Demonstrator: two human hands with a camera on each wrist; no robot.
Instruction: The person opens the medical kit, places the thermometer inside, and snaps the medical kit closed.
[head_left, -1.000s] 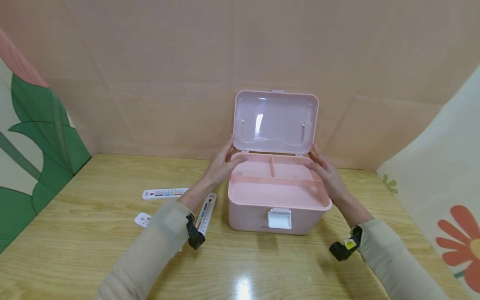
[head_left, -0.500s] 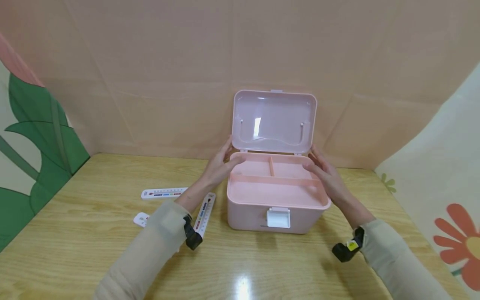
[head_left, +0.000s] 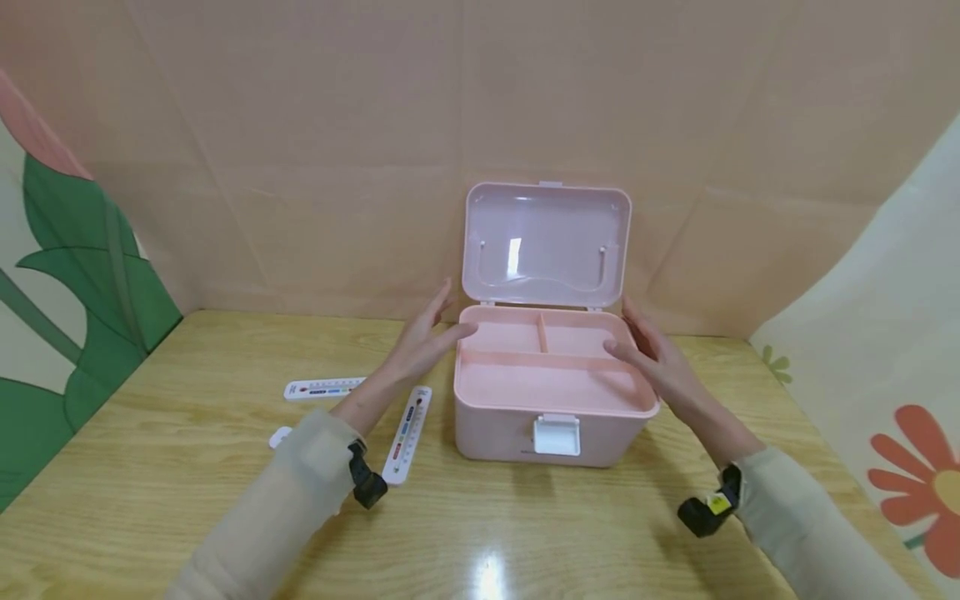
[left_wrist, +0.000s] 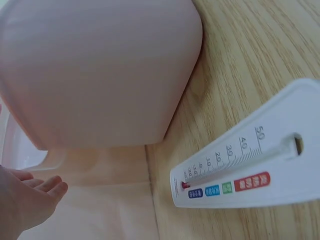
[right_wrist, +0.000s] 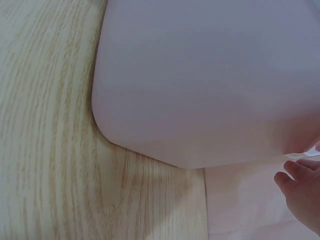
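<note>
On the table (head_left: 592, 533), right of centre, the box (head_left: 555, 387); upright at its back, the lid (head_left: 551, 242). Either side, left hand (head_left: 422, 342) and right hand (head_left: 654, 354), both relaxed, grasping nothing; rim contact unclear. Could drop the lid onto both by bumping it from behind, or knock the thermometer (head_left: 407, 434) by lowering the left.

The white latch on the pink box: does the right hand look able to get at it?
Probably yes: the right hand is by the pink box, and nothing covers the white latch.

Raised-lid pink box (head_left: 498, 432) between left hand (head_left: 420, 343) and right hand (head_left: 662, 357)
</note>
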